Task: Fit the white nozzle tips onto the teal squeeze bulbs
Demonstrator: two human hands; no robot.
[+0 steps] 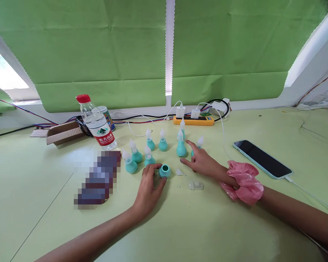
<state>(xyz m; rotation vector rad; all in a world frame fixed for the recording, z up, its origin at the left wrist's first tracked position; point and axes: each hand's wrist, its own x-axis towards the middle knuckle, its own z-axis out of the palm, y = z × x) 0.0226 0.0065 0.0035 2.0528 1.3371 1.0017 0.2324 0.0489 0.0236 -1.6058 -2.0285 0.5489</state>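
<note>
My left hand (148,187) rests on the pale green table, its fingers curled round a small teal bulb (164,170) that has no tip and lies open-mouthed. My right hand (203,162), with a pink scrunchie (243,182) on the wrist, reaches forward with the index finger stretched toward an upright teal bulb with a white tip (180,146). Several more tipped teal bulbs (136,155) stand in a loose group behind. A loose white cone tip (180,172) and a clear cap (195,186) lie between my hands.
A water bottle with a red cap (97,124) stands at the left beside a cardboard box (63,132). A yellow power strip (194,120) with chargers and cables lies at the back. A phone (262,158) on a cable lies at the right. Green blinds cover the window.
</note>
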